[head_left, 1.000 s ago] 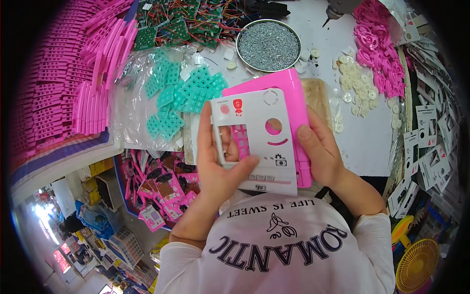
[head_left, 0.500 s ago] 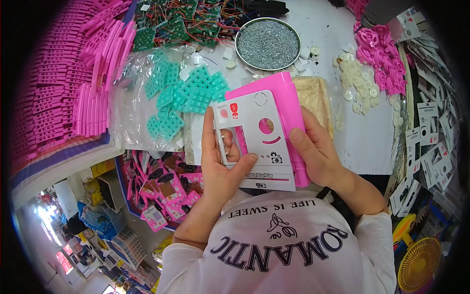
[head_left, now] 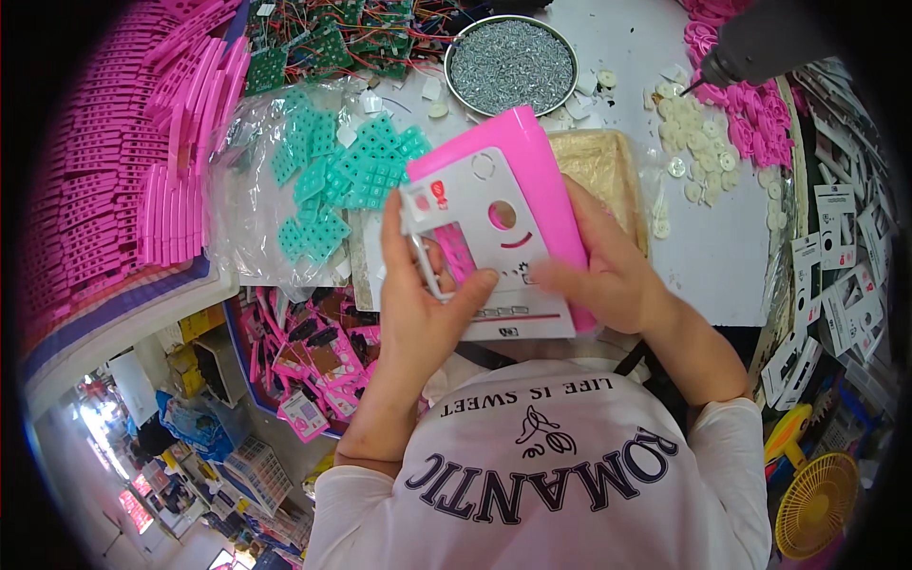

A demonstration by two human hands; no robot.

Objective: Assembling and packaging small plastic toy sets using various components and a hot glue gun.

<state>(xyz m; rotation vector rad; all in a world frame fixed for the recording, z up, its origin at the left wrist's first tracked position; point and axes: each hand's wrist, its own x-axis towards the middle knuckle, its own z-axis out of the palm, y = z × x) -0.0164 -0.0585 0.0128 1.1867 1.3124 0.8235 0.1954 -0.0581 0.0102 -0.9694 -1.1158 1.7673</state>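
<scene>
My left hand (head_left: 418, 313) grips the left edge of a white plastic face panel (head_left: 480, 233), its thumb on the front and its fingers behind, partly showing through the rectangular window. The panel has printed marks, a round hole and a curved slot. Against its back lies a larger pink plastic casing (head_left: 535, 142), which sticks out past the panel's top and right edges. My right hand (head_left: 613, 275) is closed around the right side of the casing, its blurred thumb over the panel's lower right face. The two parts are tilted together above the near table edge.
Teal rubber keypads (head_left: 366, 171) lie left on clear plastic. A dish of screws (head_left: 513, 66) stands behind, beside green circuit boards (head_left: 328, 43). A dark power screwdriver (head_left: 774, 47) hangs above white discs (head_left: 698, 142) at right. Pink parts (head_left: 109, 152) are stacked far left.
My right thumb has moved left, from the casing's edge onto the panel's face. Panel and casing have shifted slightly up. The hanging screwdriver reaches further into view.
</scene>
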